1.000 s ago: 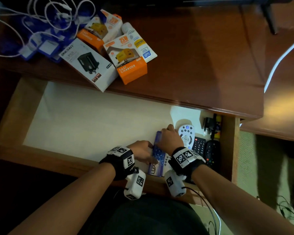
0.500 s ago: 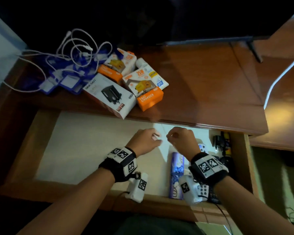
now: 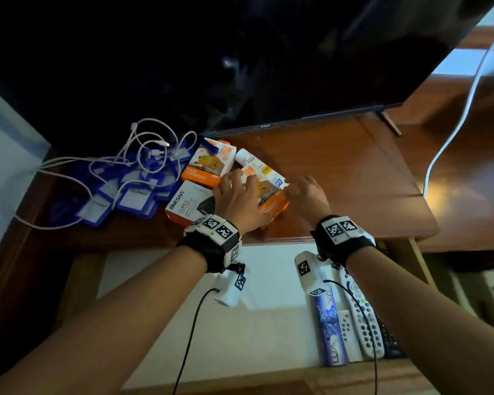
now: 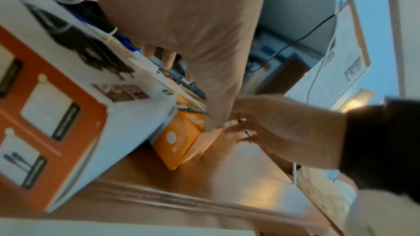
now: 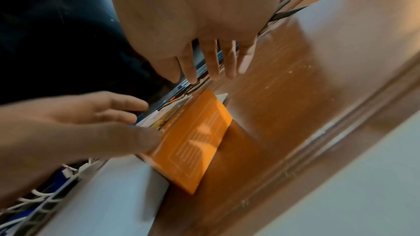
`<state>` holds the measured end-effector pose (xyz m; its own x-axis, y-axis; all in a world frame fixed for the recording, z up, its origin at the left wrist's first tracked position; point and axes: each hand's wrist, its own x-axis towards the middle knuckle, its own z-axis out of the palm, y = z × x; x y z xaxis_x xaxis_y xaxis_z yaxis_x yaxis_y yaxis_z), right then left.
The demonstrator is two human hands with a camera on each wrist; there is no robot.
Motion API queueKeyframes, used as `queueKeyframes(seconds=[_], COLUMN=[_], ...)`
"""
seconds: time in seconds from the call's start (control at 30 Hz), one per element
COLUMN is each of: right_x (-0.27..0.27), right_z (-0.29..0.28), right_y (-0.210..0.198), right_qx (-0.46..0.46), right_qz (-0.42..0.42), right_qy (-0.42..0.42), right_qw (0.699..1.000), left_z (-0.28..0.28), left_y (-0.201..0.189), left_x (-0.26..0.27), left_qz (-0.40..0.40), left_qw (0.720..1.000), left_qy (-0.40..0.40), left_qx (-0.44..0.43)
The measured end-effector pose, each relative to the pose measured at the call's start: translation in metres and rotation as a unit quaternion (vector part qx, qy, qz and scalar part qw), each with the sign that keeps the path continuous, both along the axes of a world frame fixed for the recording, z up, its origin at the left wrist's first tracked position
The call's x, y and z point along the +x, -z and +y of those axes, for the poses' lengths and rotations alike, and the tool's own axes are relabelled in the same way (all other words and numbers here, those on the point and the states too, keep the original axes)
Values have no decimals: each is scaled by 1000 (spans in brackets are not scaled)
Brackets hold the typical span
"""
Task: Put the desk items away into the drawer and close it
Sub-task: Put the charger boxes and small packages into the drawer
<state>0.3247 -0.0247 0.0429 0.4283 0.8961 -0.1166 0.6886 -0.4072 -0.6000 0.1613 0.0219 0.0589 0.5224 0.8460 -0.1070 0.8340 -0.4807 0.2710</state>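
Observation:
On the brown desk lies an orange-and-white fast-charger box (image 3: 271, 201). My left hand (image 3: 234, 192) rests on its top with fingers spread, and the thumb touches its orange side (image 5: 193, 141). My right hand (image 3: 303, 192) hovers just right of the box, fingers straight (image 5: 211, 64), holding nothing. Beside it lie a second charger box (image 3: 208, 163), a white adapter box (image 3: 186, 206) and a white tube (image 3: 257, 163). Below, the open drawer (image 3: 268, 295) shows its white liner, with remotes (image 3: 362, 320) and a purple soap box (image 3: 330, 332) at its right end.
Blue card holders (image 3: 131, 195) tangled with white cables (image 3: 143, 143) lie at the desk's left. A dark TV screen (image 3: 240, 67) stands over the back of the desk. A white cord (image 3: 454, 124) crosses the right side. The drawer's wooden front rail (image 3: 240, 380) runs below my forearms.
Both hands have left the purple box in the drawer and risen to the desk top. The left hand now lies on the orange charger box, the right hand beside it.

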Motion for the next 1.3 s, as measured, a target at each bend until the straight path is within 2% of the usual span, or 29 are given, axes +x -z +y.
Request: queueKeyframes(seconds=[0.1, 0.23, 0.37, 0.5, 0.63, 0.77, 0.93, 1.07, 1.13, 1.3], right_x=[1, 5, 14, 27, 48, 62, 54, 32, 29, 32], right_z=[13, 39, 63, 67, 50, 23, 24, 47, 53, 25], right_y=[3, 8, 16, 25, 30, 32, 24, 18, 18, 14], right_qx=[-15, -41, -75, -93, -66, -69, -62, -117, -118, -101], right_qz=[-6, 12, 37, 65, -20, -85, -81, -114, -139, -143], right_qy=[-28, -102, -159, -141, -203, -187, -167, -236, -244, -184], right_qw=[999, 994, 984, 983, 977, 976, 981, 958, 952, 967], left_z=[0, -3, -3, -6, -8, -6, -13, -25, -28, -34], left_y=[8, 12, 13, 17, 15, 13, 9, 6, 6, 5], left_x=[10, 19, 18, 10, 3, 8, 11, 5, 0, -9], left_qz=[54, 78, 103, 138, 154, 174, 187, 170, 164, 178], left_qw=[997, 993, 992, 990, 987, 984, 982, 985, 986, 983], left_qy=[-28, -57, -31, -2, 21, 21, 10, 24, 28, 42], left_qx=[-37, -65, -62, -38, -36, -42, -39, -17, -11, -17])
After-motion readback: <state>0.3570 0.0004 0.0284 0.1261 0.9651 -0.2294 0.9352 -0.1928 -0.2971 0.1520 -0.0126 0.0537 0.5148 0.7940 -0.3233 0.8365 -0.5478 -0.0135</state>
